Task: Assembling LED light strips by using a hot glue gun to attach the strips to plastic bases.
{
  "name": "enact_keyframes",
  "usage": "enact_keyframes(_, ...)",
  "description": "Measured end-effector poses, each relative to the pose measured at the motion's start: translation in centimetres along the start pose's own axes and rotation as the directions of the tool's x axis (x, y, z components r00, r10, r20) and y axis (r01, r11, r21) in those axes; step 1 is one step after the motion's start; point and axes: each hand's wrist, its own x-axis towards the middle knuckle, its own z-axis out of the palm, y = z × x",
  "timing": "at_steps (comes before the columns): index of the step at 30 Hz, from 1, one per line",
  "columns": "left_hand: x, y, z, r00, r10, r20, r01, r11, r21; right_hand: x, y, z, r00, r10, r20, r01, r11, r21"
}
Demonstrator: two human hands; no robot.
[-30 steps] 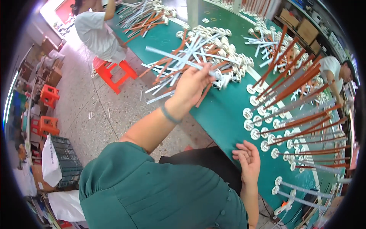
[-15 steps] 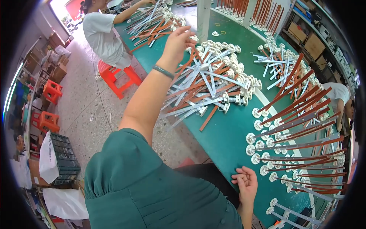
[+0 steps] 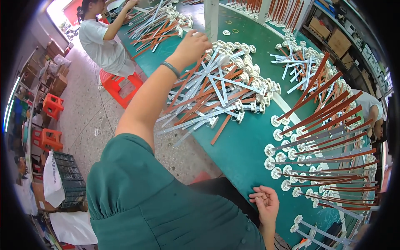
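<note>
My left hand (image 3: 191,49) reaches over the far left side of a heap of metal and brown strips (image 3: 208,83) with round white bases. Its fingers curl down beside the white bases (image 3: 235,48); the fingertips are partly hidden, and I cannot make out what they hold. At the table's near edge my right hand (image 3: 266,204) rests with loosely bent fingers apart and nothing in it. Nearest to it, on the right, white round bases (image 3: 286,185) stand in rows, each row carrying upright brown and metal strips (image 3: 333,160).
The green table (image 3: 233,154) carries another heap of strips (image 3: 160,27) at the far left and one (image 3: 306,68) at the right. A white post (image 3: 211,21) rises from it. A person in white (image 3: 100,41) works by a red stool (image 3: 121,89); another person (image 3: 368,108) is at far right.
My left hand has gone from loosely spread fingers to curled ones, lower at the heap. The whole view has shifted a little. My right hand stays at the table edge.
</note>
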Motion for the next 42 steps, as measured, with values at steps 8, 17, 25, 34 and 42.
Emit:
enact_keyframes(8, 2.9, 2.4, -2.3, 0.856, -0.277, 0.437, 0.470, 0.769, -0.434, -0.2, -0.2, -0.2, 1.000, 0.011, 0.002, -0.011, 1.000, 0.011)
enact_keyframes(17, -0.9, -2.0, 7.2, 0.560, -0.611, 0.560, 0.828, 0.433, -0.356, 0.2, -0.5, 0.1, 0.997, -0.027, 0.066, 0.027, 1.000, -0.001)
enact_keyframes(25, 0.6, -0.3, 0.7, 0.566, -0.565, 0.601, 0.818, 0.474, -0.325, -0.7, 0.4, -0.4, 0.997, -0.063, 0.055, 0.062, 0.998, 0.015)
enact_keyframes(34, 1.1, 1.1, -0.1, 0.722, -0.670, 0.174, 0.641, 0.551, -0.534, -0.5, 0.6, -0.6, 0.994, -0.088, 0.071, 0.085, 0.995, 0.049)
enact_keyframes(42, 6.0, -1.5, -0.4, 0.679, -0.660, 0.320, 0.335, -0.109, -0.936, -0.4, 0.5, -0.6, 0.997, -0.071, 0.036, 0.069, 0.997, 0.031)
